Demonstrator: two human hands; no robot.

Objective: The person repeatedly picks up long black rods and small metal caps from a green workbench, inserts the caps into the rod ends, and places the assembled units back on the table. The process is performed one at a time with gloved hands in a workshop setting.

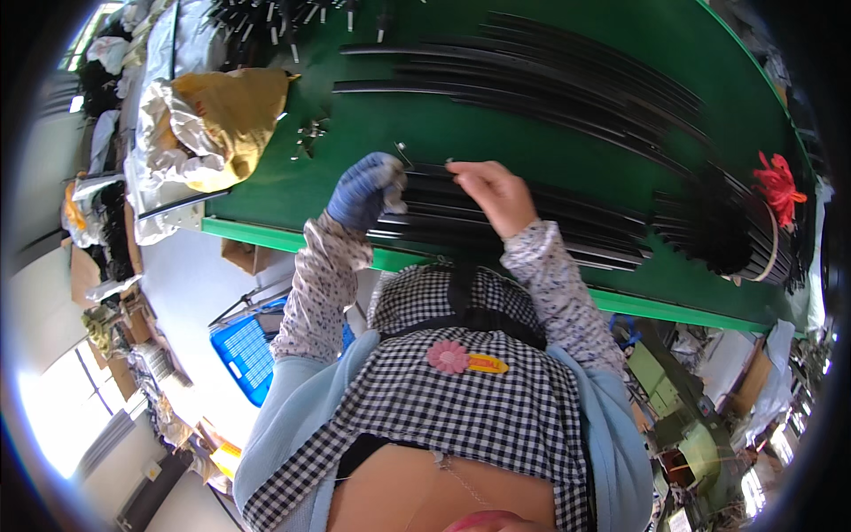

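My left hand, in a blue glove with pale fingertips, is closed over the left ends of a row of black tubes. A thin bent metal piece sticks up beside its fingers; the rest of what it holds is hidden. My bare right hand hovers over the same tubes with thumb and forefinger pinched together. At its fingertips shows a tiny pale bit, too small to name. A small heap of shiny metal pieces lies on the green table beyond my left hand.
More long black tubes lie across the table's far side. A yellow and white sack stands at the left. On the right is a tied black bundle near a red tie. A blue crate sits below the table's left edge.
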